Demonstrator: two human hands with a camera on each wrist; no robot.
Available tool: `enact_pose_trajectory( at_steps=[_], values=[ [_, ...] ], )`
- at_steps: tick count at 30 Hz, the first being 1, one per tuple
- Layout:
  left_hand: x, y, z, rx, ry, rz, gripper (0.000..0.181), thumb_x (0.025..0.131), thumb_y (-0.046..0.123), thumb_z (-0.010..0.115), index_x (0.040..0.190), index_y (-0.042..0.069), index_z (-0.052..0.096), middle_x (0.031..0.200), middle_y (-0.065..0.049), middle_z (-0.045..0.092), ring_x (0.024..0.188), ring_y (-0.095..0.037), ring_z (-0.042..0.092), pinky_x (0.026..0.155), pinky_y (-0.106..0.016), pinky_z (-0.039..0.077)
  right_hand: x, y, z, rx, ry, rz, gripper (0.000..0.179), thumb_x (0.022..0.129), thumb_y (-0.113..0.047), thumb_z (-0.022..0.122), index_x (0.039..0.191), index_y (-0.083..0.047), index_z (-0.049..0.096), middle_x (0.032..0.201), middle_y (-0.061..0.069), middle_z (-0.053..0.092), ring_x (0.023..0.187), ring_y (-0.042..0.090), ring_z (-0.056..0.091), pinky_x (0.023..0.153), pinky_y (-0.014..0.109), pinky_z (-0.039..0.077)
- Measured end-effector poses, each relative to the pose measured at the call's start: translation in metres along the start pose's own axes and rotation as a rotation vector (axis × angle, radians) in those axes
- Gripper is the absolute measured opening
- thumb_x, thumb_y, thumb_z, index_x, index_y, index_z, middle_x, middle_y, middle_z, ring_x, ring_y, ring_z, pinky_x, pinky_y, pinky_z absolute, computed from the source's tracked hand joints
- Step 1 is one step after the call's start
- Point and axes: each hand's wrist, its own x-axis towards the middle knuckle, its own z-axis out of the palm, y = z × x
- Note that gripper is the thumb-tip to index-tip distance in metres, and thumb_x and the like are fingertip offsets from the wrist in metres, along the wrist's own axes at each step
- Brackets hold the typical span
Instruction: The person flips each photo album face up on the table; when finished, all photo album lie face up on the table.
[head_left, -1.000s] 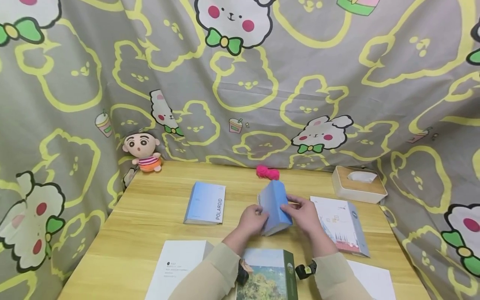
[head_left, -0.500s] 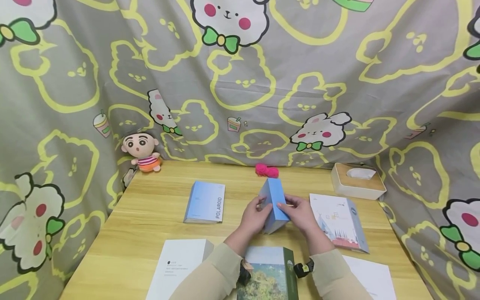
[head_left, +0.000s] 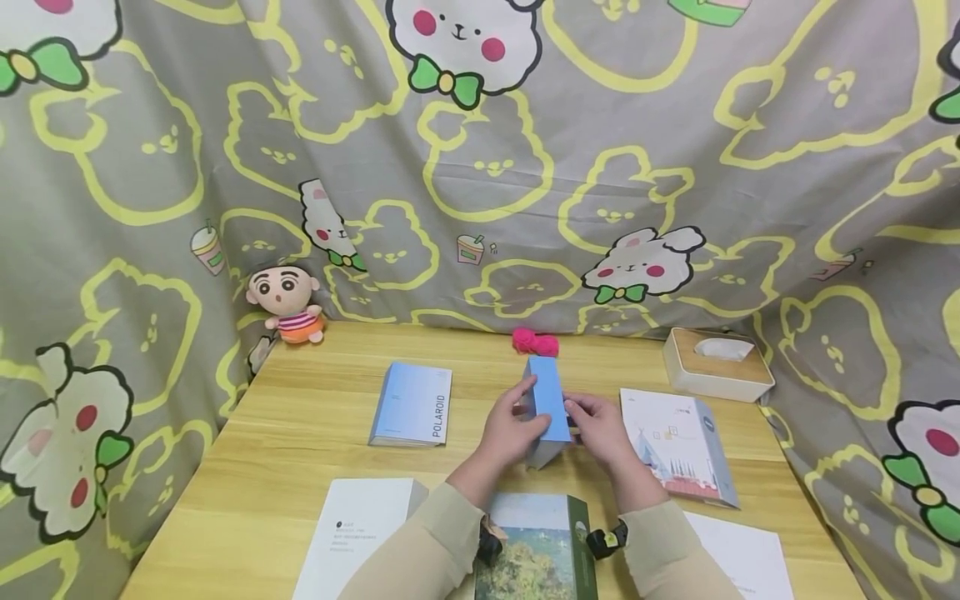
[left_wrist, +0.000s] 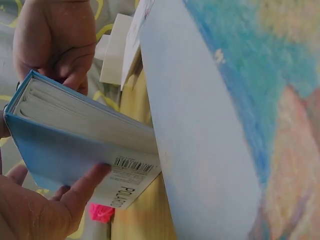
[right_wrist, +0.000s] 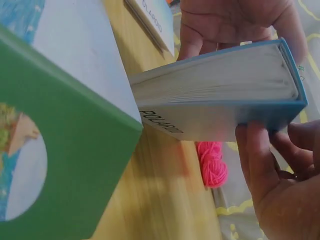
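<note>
A blue photo album (head_left: 550,400) with "POLAROID" on its cover stands on edge between both hands, spine upward, its page block (right_wrist: 220,80) visible in the right wrist view. The left hand (head_left: 510,427) grips it from the left, thumb at the spine and fingers on the barcode cover (left_wrist: 131,167). From the right side, the right hand (head_left: 600,421) holds the opposite cover, its fingers (right_wrist: 257,155) flat against it and its thumb near the spine. Left of them lies a second blue POLAROID album (head_left: 411,404). Whether the held album touches the table is unclear.
On the wooden table (head_left: 247,467) stand a painting-covered book (head_left: 528,542) in front, a white book (head_left: 360,533) at left, an illustrated book (head_left: 671,446) and white book (head_left: 742,554) at right. Behind are pink yarn (head_left: 536,342), a tissue box (head_left: 716,367) and a doll (head_left: 287,302).
The album has turned so that its spine faces the head camera more squarely. The left thumb has moved onto the spine, and the right hand has shifted along the right cover.
</note>
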Motion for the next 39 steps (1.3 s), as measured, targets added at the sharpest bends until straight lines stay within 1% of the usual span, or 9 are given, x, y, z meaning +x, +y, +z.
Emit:
enact_pose_trajectory(
  at_steps=[6,10,13,15,20,23,27,31,39],
  values=[
    [-0.002,0.001,-0.004,-0.029,0.004,-0.036,0.066,0.092,0.018,0.077,0.154,0.025,0.058,0.158,-0.014,0.05,0.13,-0.04,0.059,0.09,-0.044,0.062,0.003,0.009,-0.001,0.018,-0.124,0.075,0.037,0.11,-0.011,0.056,0.139,0.011,0.062,0.112,0.019,0.077,0.084,0.017,0.073,0.068,0.033,0.063],
    [-0.001,0.002,-0.006,-0.059,0.001,-0.027,0.066,0.091,0.019,0.081,0.153,0.023,0.058,0.157,-0.012,0.051,0.13,-0.04,0.059,0.088,-0.044,0.063,0.008,0.015,-0.001,0.009,-0.184,0.107,0.038,0.11,-0.014,0.056,0.14,0.009,0.063,0.107,0.016,0.077,0.083,0.018,0.071,0.066,0.034,0.063],
    [-0.001,0.002,-0.007,-0.074,0.004,-0.026,0.071,0.089,0.017,0.085,0.153,0.019,0.057,0.156,-0.014,0.052,0.128,-0.041,0.06,0.089,-0.045,0.062,0.01,0.02,0.001,0.001,-0.24,0.129,0.042,0.11,-0.014,0.056,0.146,0.007,0.058,0.111,0.018,0.076,0.086,0.02,0.071,0.066,0.036,0.063],
    [-0.002,0.002,-0.007,-0.089,0.009,-0.028,0.074,0.088,0.016,0.087,0.154,0.015,0.054,0.155,-0.018,0.051,0.126,-0.04,0.06,0.091,-0.045,0.061,0.01,0.023,0.001,0.012,-0.261,0.149,0.047,0.109,-0.016,0.059,0.151,0.005,0.053,0.119,0.02,0.074,0.092,0.022,0.072,0.068,0.038,0.064],
    [-0.002,0.002,-0.007,-0.135,0.022,-0.025,0.08,0.086,0.015,0.09,0.155,0.011,0.048,0.153,-0.021,0.048,0.122,-0.036,0.06,0.094,-0.041,0.06,0.01,0.023,0.001,0.032,-0.274,0.162,0.058,0.108,-0.027,0.065,0.156,0.002,0.049,0.142,0.027,0.062,0.115,0.033,0.069,0.078,0.045,0.064],
    [-0.001,0.004,-0.007,-0.153,0.031,-0.023,0.081,0.086,0.016,0.09,0.155,0.013,0.048,0.153,-0.019,0.048,0.122,-0.036,0.06,0.093,-0.04,0.06,0.01,0.02,-0.001,0.044,-0.283,0.166,0.063,0.106,-0.034,0.067,0.156,0.001,0.049,0.145,0.029,0.059,0.121,0.039,0.067,0.084,0.048,0.063],
    [-0.001,0.005,-0.008,-0.179,0.04,-0.014,0.081,0.086,0.017,0.091,0.154,0.013,0.048,0.151,-0.018,0.049,0.121,-0.037,0.06,0.093,-0.041,0.06,0.011,0.019,-0.003,0.075,-0.289,0.174,0.069,0.105,-0.036,0.07,0.157,0.002,0.045,0.135,0.03,0.066,0.113,0.04,0.071,0.089,0.05,0.062],
    [0.0,0.004,-0.009,-0.22,0.032,-0.002,0.078,0.087,0.016,0.089,0.155,0.013,0.05,0.149,-0.018,0.049,0.121,-0.038,0.059,0.093,-0.043,0.061,0.012,0.016,-0.003,0.08,-0.263,0.161,0.071,0.104,-0.034,0.071,0.157,0.004,0.044,0.123,0.029,0.071,0.103,0.036,0.075,0.086,0.05,0.063],
    [-0.001,0.001,-0.01,-0.219,0.039,0.003,0.079,0.087,0.018,0.089,0.156,0.012,0.051,0.124,-0.014,0.057,0.109,-0.028,0.06,0.095,-0.041,0.056,0.011,0.01,-0.002,0.01,-0.207,0.126,0.07,0.104,-0.032,0.072,0.156,0.004,0.045,0.125,0.031,0.07,0.099,0.035,0.077,0.082,0.049,0.064]
  ],
)
